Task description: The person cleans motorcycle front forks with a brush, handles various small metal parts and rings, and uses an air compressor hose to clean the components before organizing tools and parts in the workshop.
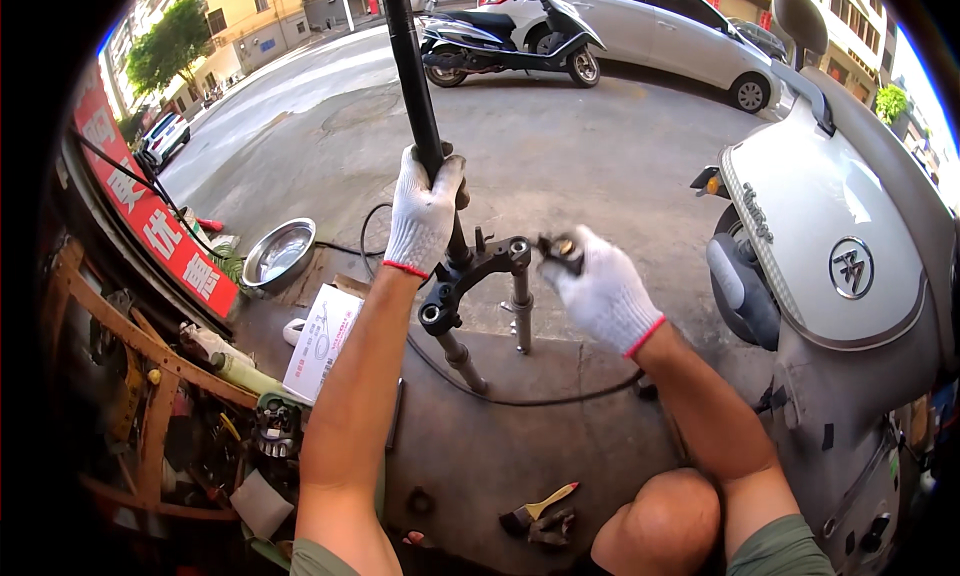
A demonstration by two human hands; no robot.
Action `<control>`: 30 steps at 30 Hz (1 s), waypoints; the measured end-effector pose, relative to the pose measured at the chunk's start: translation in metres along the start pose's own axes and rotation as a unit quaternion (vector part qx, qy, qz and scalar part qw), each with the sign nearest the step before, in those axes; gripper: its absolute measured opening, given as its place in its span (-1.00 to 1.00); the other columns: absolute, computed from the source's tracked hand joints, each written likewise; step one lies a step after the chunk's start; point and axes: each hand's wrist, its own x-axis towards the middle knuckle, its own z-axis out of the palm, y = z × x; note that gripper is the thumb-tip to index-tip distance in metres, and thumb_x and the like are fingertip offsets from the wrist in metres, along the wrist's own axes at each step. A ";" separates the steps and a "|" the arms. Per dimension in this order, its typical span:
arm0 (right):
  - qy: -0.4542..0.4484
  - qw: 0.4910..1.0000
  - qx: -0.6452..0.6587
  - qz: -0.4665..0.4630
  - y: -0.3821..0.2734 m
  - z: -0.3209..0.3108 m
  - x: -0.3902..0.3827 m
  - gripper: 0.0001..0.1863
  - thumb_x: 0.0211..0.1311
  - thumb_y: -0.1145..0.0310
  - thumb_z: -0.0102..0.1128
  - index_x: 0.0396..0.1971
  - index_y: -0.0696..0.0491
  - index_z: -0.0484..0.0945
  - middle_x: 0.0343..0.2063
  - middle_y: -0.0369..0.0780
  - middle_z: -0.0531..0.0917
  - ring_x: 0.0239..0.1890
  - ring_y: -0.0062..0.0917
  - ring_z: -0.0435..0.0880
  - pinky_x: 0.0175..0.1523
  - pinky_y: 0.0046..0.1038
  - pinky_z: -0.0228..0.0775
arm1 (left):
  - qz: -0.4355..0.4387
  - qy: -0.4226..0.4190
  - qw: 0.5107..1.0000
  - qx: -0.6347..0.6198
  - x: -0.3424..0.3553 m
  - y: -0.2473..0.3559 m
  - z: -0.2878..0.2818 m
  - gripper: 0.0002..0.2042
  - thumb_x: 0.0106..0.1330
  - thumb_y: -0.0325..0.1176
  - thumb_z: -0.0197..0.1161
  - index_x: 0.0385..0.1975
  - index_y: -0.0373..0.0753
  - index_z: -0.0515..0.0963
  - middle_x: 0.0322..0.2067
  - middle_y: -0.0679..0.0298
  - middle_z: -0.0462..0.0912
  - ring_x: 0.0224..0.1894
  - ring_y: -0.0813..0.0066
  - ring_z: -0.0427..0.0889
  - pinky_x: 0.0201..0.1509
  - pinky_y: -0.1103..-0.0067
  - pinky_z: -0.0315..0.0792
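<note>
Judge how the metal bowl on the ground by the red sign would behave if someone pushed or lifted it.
The metal bowl looks thin-walled and shiny, so it is probably light for its size and rigid. Its smooth surface would likely slide on the concrete ground rather than roll. The rounded sides suggest it might rock or tip if pressed on the rim.

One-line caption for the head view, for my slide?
Gloved left hand grips a black fork stem while the right hand holds a small part at the fork crown, beside a grey scooter.
</note>
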 end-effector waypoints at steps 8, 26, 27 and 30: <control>0.027 0.990 -0.135 -0.029 -0.003 0.017 0.048 -0.61 0.23 0.26 0.31 -0.10 0.24 0.50 -0.34 0.10 0.69 -0.25 -0.02 0.69 -0.12 -0.20 0.49 | 0.026 -0.027 0.999 0.031 -0.003 -0.011 -0.007 -0.90 0.47 -0.44 0.12 -0.14 -0.29 0.41 -0.42 0.32 0.51 -0.44 0.61 0.48 -0.35 0.62 0.40; -0.167 0.979 0.067 -0.096 -0.061 0.019 0.039 -0.60 0.24 0.21 0.28 -0.14 0.26 0.55 -0.29 0.09 0.68 -0.14 -0.08 0.68 -0.01 -0.24 0.49 | -0.095 -0.100 0.982 -0.128 -0.029 -0.026 -0.031 -0.43 0.56 0.12 -0.15 0.14 -0.32 0.48 -0.13 0.15 0.68 -0.08 0.44 0.64 0.04 0.51 0.52; -0.256 0.963 0.023 -0.080 -0.075 0.007 0.035 -0.62 0.23 0.22 0.29 -0.15 0.25 0.55 -0.28 0.09 0.68 -0.12 -0.06 0.67 0.00 -0.25 0.48 | -0.094 -0.113 0.983 -0.107 -0.027 -0.025 -0.035 -0.42 0.55 0.13 -0.14 0.14 -0.31 0.49 -0.14 0.17 0.68 -0.09 0.42 0.64 0.02 0.49 0.53; -0.151 0.980 -0.087 -0.097 -0.072 0.008 0.040 -0.63 0.22 0.24 0.29 -0.16 0.25 0.54 -0.32 0.09 0.69 -0.13 -0.05 0.68 -0.02 -0.22 0.49 | -0.076 -0.094 0.987 -0.105 -0.025 -0.020 -0.030 -0.47 0.57 0.05 -0.11 0.08 -0.33 0.53 -0.24 0.23 0.68 -0.24 0.58 0.55 -0.09 0.62 0.47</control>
